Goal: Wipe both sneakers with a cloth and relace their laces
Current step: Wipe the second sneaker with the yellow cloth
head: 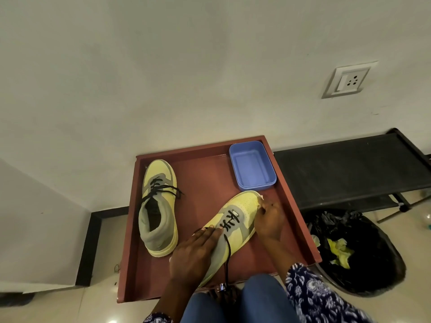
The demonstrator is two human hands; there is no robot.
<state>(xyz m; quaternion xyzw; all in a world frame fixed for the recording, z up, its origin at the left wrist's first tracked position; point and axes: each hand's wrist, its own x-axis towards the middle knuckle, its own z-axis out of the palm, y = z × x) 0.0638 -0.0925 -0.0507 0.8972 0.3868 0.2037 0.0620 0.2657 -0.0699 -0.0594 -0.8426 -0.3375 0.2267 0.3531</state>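
Note:
Two yellow and grey sneakers with black laces lie on a reddish-brown tray (205,169). The left sneaker (158,206) rests alone, toe pointing away, its laces loose. The right sneaker (235,220) lies at an angle with its toe toward the blue tub. My left hand (196,252) presses flat on its heel and tongue area, steadying it. My right hand (270,220) is closed on a small pale cloth (260,199) against the toe's right side. One black lace end (227,257) trails down toward my knees.
A shallow blue plastic tub (253,165) sits in the tray's far right corner. To the right stand a black low rack (345,169) and a bin with a black bag (354,252) holding yellow scraps. A wall with a socket (348,80) is behind.

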